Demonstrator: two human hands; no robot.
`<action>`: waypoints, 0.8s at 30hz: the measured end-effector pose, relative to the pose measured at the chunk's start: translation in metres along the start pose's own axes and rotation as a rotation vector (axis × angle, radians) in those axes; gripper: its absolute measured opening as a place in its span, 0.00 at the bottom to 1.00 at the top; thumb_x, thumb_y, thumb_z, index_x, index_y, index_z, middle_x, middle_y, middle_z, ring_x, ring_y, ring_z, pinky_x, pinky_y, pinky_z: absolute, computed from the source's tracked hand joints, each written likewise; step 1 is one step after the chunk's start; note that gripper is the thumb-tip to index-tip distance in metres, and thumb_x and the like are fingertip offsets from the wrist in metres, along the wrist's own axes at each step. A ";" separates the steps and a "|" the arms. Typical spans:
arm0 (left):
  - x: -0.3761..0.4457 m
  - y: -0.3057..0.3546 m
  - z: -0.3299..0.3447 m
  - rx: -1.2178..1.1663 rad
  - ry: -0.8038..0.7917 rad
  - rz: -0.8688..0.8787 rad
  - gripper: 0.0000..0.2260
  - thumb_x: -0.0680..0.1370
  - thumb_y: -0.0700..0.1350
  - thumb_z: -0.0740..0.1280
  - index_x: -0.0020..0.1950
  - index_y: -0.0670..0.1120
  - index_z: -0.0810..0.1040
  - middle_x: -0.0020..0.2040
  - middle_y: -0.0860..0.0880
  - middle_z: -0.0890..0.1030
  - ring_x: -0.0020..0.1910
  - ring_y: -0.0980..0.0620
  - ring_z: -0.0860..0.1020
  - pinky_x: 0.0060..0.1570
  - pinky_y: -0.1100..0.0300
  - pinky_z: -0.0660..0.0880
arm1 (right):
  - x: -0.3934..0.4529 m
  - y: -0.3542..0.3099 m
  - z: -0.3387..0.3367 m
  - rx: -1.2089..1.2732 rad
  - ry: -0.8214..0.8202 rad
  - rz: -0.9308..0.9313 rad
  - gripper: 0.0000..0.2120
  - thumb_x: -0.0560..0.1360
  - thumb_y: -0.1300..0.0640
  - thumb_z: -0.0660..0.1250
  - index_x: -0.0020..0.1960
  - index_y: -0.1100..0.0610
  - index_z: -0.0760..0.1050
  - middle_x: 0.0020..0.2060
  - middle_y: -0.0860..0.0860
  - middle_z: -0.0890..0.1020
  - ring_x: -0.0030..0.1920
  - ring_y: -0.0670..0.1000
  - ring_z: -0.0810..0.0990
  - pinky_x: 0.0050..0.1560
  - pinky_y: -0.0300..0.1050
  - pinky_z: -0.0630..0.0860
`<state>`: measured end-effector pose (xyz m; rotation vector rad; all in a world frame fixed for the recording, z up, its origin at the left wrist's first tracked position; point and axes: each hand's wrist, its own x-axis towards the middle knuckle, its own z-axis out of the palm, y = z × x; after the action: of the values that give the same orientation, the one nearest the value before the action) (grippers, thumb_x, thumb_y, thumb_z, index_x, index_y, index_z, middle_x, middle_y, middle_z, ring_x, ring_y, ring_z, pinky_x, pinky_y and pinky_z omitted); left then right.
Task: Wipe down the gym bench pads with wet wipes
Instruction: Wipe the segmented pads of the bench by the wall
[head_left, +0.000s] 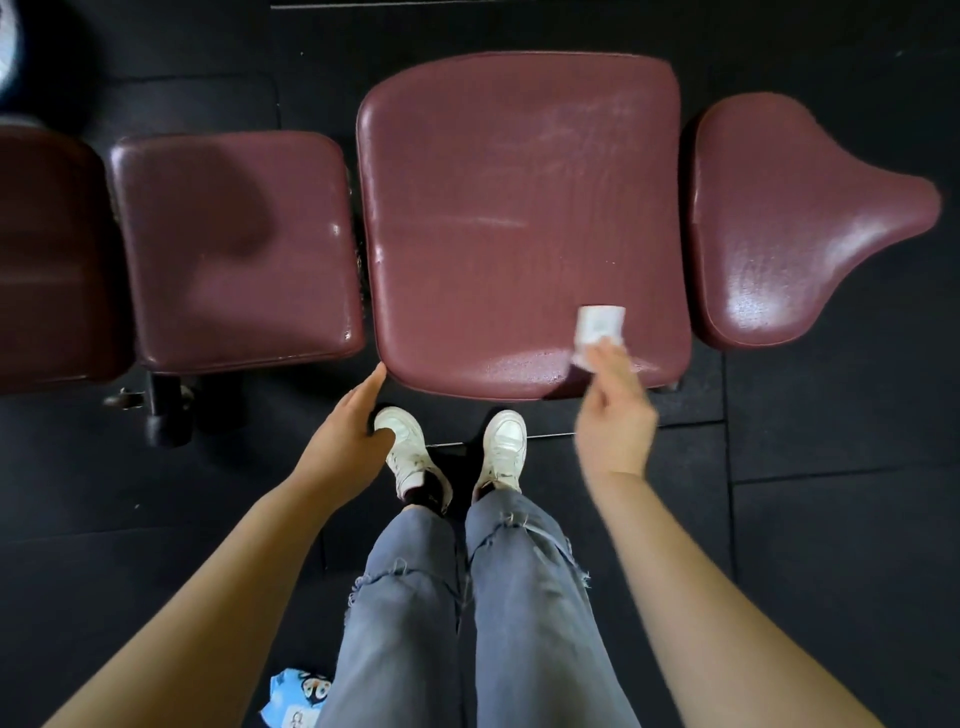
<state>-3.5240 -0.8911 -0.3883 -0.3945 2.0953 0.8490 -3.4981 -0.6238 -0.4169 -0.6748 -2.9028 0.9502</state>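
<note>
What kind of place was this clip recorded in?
Most likely a gym: maroon vinyl bench pads set in a row, a saddle-shaped seat pad, and black rubber floor tiles.

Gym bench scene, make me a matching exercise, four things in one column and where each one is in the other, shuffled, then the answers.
Things:
1. wet wipe
2. left hand
3. saddle-shaped pad
4. blue wipes packet

Places:
A. far right end of the row of pads
B. on the floor by the person's left leg
C. pinched in the right hand over the big middle pad
D. fingertips at the middle pad's near left corner

Pairs: 1-C, 2-D, 3-A, 4-B
</note>
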 end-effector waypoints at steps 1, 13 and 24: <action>0.000 0.000 0.001 -0.011 0.001 -0.002 0.35 0.77 0.37 0.60 0.79 0.61 0.52 0.76 0.51 0.65 0.66 0.52 0.72 0.61 0.56 0.71 | -0.007 -0.019 0.014 0.010 -0.084 -0.136 0.23 0.72 0.76 0.59 0.57 0.57 0.82 0.63 0.53 0.79 0.67 0.54 0.75 0.67 0.26 0.63; 0.004 -0.005 0.005 -0.055 0.030 0.005 0.38 0.76 0.34 0.60 0.77 0.67 0.53 0.67 0.59 0.66 0.56 0.57 0.72 0.60 0.52 0.74 | 0.065 0.015 -0.004 -0.254 -0.700 -1.366 0.16 0.78 0.63 0.57 0.59 0.63 0.81 0.62 0.56 0.80 0.63 0.59 0.79 0.67 0.57 0.71; 0.004 -0.002 0.008 -0.082 0.017 0.002 0.39 0.75 0.35 0.59 0.77 0.67 0.52 0.71 0.54 0.69 0.59 0.56 0.72 0.62 0.52 0.73 | 0.082 0.129 -0.111 -0.581 -0.648 -0.867 0.33 0.59 0.81 0.68 0.60 0.59 0.81 0.61 0.54 0.81 0.62 0.59 0.80 0.68 0.50 0.70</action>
<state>-3.5203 -0.8872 -0.3959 -0.4449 2.0812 0.9382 -3.5055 -0.4345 -0.4093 1.0652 -3.3986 0.2119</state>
